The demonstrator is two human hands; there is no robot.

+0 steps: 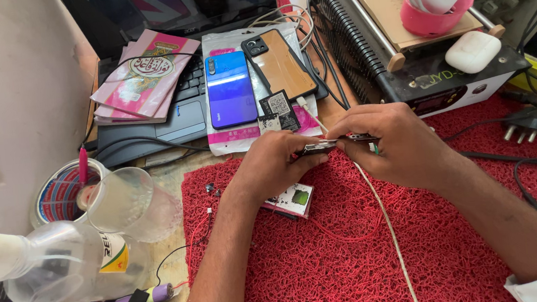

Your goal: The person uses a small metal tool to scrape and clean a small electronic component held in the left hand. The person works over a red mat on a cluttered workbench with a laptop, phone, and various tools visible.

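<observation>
Bench is a wooden desk (167, 179) with a red looped-fibre mat (330, 262) covering most of the near side; a pale board (19, 108) leans at the left, electronics gear crowds the back.

Both hands meet over the mat's far edge. Left hand (273, 163) and right hand (394, 143) are both closed, fingertips pinching opposite ends of one small dark metal-edged part (329, 144) held just above the mat (too small to say what it is). A white cable (389, 231) runs from under the hands toward the near edge.

Packages/labels:
- pink booklets (145, 74), a small stack lying on the laptop (168, 114) keyboard, round ornamental emblem on top
- clear sleeve with pink trim (241, 137) under the phones
- small card with a green patch (292, 201) on the mat, by the left wrist
- tape roll (58, 192) with red-blue print, left edge

Counts: two phones (one blue (231, 89), one tan-backed (279, 62)), one white earbud case (472, 51), one pink cup (434, 13) with a white charger, one clear spray bottle (64, 259), one black plug (528, 123).
</observation>
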